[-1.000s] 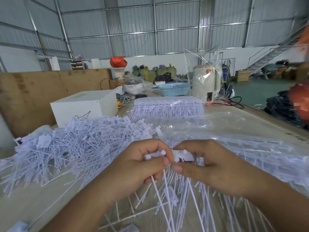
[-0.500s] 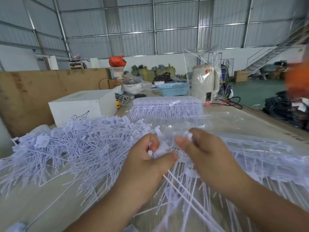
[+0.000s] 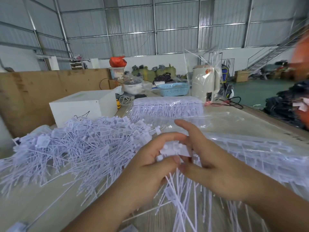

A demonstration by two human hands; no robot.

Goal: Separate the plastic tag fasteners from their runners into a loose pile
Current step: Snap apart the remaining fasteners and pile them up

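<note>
Both hands [image 3: 184, 166] grip one fastener strip [image 3: 175, 150] between them.

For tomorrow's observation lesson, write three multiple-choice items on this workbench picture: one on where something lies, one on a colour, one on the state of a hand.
1. Where is the loose pile of fasteners?
A. left of the hands
B. inside the basket
C. on the white box

2. What colour is the basket?
A. red
B. blue
C. black

3. What is the left hand doing?
A. lying flat on the table
B. hanging idle
C. pinching a strip of fasteners

Key: 1 A, the pile spreads over the table to the left; 2 B, the basket behind is light blue; 3 C, thumb and fingers curl round the white strip, with the right hand against it.
</note>
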